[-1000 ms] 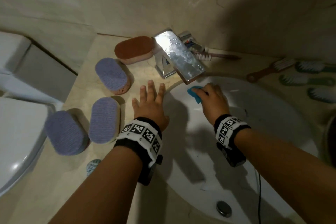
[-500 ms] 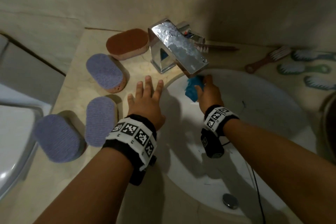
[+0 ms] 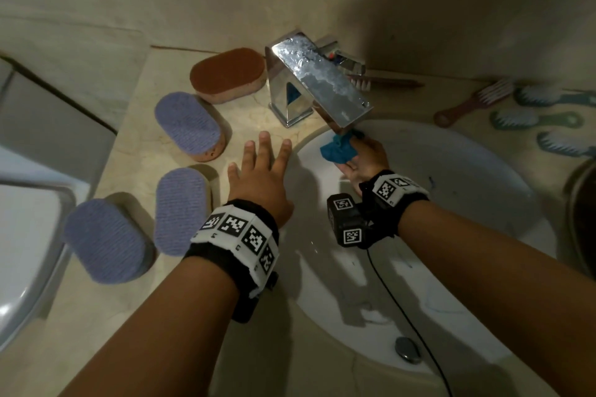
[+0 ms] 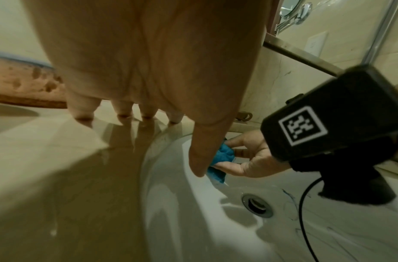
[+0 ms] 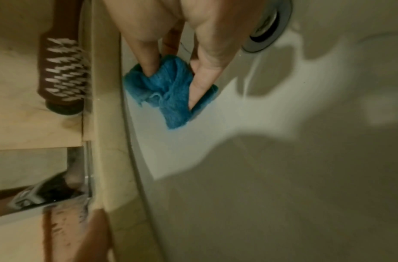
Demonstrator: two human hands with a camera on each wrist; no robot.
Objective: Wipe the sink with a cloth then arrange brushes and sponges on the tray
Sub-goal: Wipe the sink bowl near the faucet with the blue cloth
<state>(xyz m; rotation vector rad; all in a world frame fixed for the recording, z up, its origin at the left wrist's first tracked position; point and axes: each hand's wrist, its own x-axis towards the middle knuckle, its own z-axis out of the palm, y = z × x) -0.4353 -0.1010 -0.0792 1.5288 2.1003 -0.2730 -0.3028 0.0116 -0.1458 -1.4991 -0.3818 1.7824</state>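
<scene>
Right hand (image 3: 364, 161) has rolled from knuckles-up to palm-up since a second ago; the small blue terry cloth (image 3: 338, 151), then mostly hidden under the fingers, now sits bunched and exposed against the back wall of the white ceramic sink (image 3: 467, 177), right under the lip of the chrome block faucet (image 3: 319, 80). Grip: thumb and fingertips (image 5: 148, 65) curl in and pinch the wad, cloth touching the basin wall just below the rim. Read: wipe is mid-stroke on the upper back arc, probably re-gathering the cloth before the next pass; most of the bowl down to the chrome drain (image 4: 257, 205) looks not yet covered, faint dark marks visible on the far wall. Left hand (image 3: 261, 180) lies flat, fingers straight and spread, on the beige marble worktop (image 3: 145, 145) by the sink rim, holding nothing; same spot as earlier, just bracing. Head camera has tilted up and closer versus a second ago, so everything sits lower in view. Three purple-topped oval sponges (image 3: 187, 122) and the brown-topped oval sponge (image 3: 225, 74) lie left of the faucet, unmoved; brown and green-handled brushes (image 3: 535, 119) lie right of it, untouched. Tray not identifiable in view; arranging step not started.
</scene>
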